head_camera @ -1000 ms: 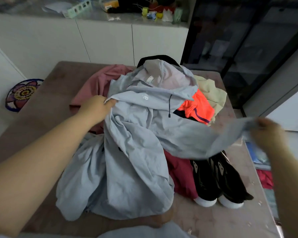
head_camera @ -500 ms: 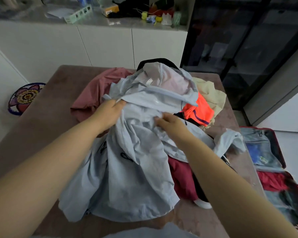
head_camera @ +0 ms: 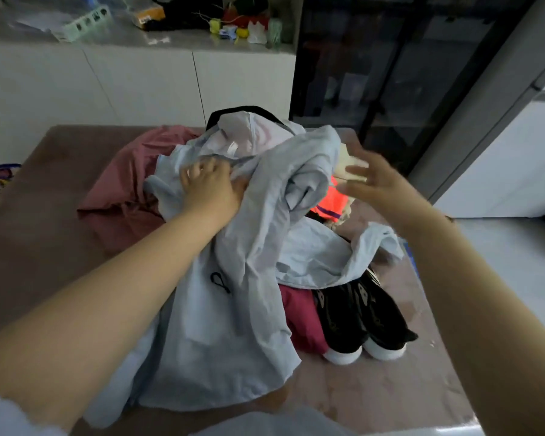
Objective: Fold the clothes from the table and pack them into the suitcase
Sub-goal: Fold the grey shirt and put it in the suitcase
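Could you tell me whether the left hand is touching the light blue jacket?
Touching: the head view shows the left hand gripping bunched fabric of the light blue jacket.

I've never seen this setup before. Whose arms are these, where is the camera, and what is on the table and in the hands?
No machine here: a person works with bare hands. One camera, worn on the head, looks down, so both arms reach in from below. On the brown table lies a heap of clothes: a pale blue jacket on top, a pink garment, an orange garment, a dark red garment, and black shoes. The left hand grips the jacket; the right hand hovers open over the heap, holding nothing.
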A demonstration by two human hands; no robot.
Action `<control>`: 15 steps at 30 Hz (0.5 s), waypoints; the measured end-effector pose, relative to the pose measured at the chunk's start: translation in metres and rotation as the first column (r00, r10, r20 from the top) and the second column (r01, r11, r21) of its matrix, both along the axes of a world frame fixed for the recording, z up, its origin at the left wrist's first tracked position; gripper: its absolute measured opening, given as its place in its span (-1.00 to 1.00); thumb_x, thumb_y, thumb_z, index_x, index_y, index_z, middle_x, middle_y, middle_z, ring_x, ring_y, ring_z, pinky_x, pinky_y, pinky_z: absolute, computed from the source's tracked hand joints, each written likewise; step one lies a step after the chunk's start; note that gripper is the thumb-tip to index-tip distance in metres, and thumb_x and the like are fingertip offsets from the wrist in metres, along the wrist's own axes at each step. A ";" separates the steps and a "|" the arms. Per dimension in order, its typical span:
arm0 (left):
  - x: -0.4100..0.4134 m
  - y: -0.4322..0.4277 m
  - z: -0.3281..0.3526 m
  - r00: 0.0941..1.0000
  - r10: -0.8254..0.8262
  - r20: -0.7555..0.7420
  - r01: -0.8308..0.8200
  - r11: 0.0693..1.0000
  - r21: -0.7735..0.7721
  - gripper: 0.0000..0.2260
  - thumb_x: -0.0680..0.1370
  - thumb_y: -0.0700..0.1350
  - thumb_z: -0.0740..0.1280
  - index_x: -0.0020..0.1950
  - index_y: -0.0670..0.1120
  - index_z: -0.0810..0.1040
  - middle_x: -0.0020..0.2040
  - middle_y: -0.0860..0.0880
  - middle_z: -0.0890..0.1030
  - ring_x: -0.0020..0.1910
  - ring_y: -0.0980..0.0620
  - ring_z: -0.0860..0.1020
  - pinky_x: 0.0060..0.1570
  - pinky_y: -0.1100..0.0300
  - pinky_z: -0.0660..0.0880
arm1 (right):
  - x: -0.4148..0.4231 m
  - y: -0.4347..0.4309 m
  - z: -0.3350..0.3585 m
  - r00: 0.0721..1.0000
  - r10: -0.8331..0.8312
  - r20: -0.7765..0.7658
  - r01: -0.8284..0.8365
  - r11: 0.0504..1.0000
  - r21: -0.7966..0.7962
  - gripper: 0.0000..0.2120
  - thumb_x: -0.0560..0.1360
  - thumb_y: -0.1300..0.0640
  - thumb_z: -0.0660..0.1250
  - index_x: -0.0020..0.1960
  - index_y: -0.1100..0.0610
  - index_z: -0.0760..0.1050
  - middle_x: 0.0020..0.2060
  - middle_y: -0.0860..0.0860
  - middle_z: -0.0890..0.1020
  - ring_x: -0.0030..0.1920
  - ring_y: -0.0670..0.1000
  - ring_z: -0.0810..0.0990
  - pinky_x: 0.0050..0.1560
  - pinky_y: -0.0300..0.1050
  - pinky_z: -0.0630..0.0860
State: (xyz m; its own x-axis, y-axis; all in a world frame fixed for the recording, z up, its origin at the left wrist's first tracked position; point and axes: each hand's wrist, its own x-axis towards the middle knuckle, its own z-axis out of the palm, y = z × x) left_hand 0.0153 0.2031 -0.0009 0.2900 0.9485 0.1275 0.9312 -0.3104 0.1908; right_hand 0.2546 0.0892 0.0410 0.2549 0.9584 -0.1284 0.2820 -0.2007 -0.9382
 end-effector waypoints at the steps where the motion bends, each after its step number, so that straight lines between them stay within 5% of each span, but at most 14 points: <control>1: 0.004 -0.003 -0.004 1.000 -0.012 -0.016 0.012 1.000 -0.022 -0.65 0.60 0.09 0.08 0.20 -0.13 0.41 0.30 -0.19 0.42 0.36 -0.20 0.26 0.38 -0.14 0.06 | -0.002 -0.008 -0.019 1.000 0.026 0.009 -0.024 0.990 -0.139 -0.18 0.23 -0.04 0.58 0.40 0.02 0.31 0.23 -0.02 0.52 0.15 -0.13 0.53 0.07 -0.17 0.52; 3: 0.010 -0.011 -0.012 0.999 -0.043 -0.030 0.042 0.998 -0.045 -0.68 0.61 0.06 0.09 0.22 -0.13 0.39 0.33 -0.18 0.38 0.39 -0.18 0.20 0.42 -0.14 -0.03 | -0.019 -0.023 -0.057 0.991 0.129 -0.037 -0.135 0.938 -0.320 -0.35 0.25 -0.05 0.59 0.28 0.03 0.47 0.13 -0.03 0.61 0.15 -0.08 0.56 0.20 -0.01 0.51; 5: 0.015 -0.019 -0.017 0.997 -0.060 -0.054 0.056 0.996 -0.069 -0.68 0.62 0.02 0.10 0.26 -0.15 0.37 0.36 -0.16 0.35 0.41 -0.16 0.16 0.45 -0.12 -0.11 | -0.047 -0.031 -0.073 0.994 0.098 -0.053 -0.111 0.919 -0.378 -0.58 0.38 0.01 0.51 0.19 0.10 0.55 0.05 -0.02 0.63 0.07 -0.08 0.57 0.15 -0.10 0.52; 9: 0.015 -0.032 -0.017 0.955 -0.229 0.190 0.210 0.971 0.118 -0.58 0.57 0.05 0.15 0.32 -0.19 0.34 0.30 -0.19 0.42 0.34 -0.20 0.29 0.40 -0.15 0.02 | -0.063 -0.024 -0.056 0.990 -0.113 -0.082 0.101 0.986 -0.130 -0.92 0.56 0.17 0.27 0.02 0.12 0.52 -0.16 -0.12 0.58 -0.19 -0.23 0.54 -0.15 -0.30 0.43; 12: 0.028 -0.049 0.006 0.794 -0.531 0.296 0.485 0.847 0.218 -0.42 0.52 0.21 0.13 0.44 -0.11 0.27 0.35 -0.11 0.41 0.38 -0.14 0.27 0.40 -0.09 -0.08 | -0.051 -0.017 -0.022 0.993 -0.055 0.103 0.057 0.998 -0.016 -0.85 0.55 0.24 0.21 -0.16 0.06 0.46 -0.30 -0.13 0.52 -0.32 -0.28 0.45 -0.29 -0.38 0.40; 15: 0.050 -0.056 0.025 0.840 -0.501 0.207 0.478 0.865 0.154 -0.32 0.48 0.19 0.30 0.50 -0.04 0.16 0.32 -0.05 0.46 0.41 -0.06 0.28 0.43 -0.09 -0.22 | -0.036 -0.017 0.005 0.954 -0.065 0.294 0.062 0.998 0.021 -0.83 0.46 0.24 0.25 -0.29 0.07 0.43 -0.37 -0.02 0.48 -0.28 -0.04 0.44 -0.27 -0.17 0.34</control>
State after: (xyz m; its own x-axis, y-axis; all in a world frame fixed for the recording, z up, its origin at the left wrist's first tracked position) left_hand 0.0658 0.1473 0.0240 0.6643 0.6710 0.3294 0.5849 -0.7410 0.3298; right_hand 0.2186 0.0725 0.0456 0.3402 0.9399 -0.0275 0.5328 -0.2168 -0.8180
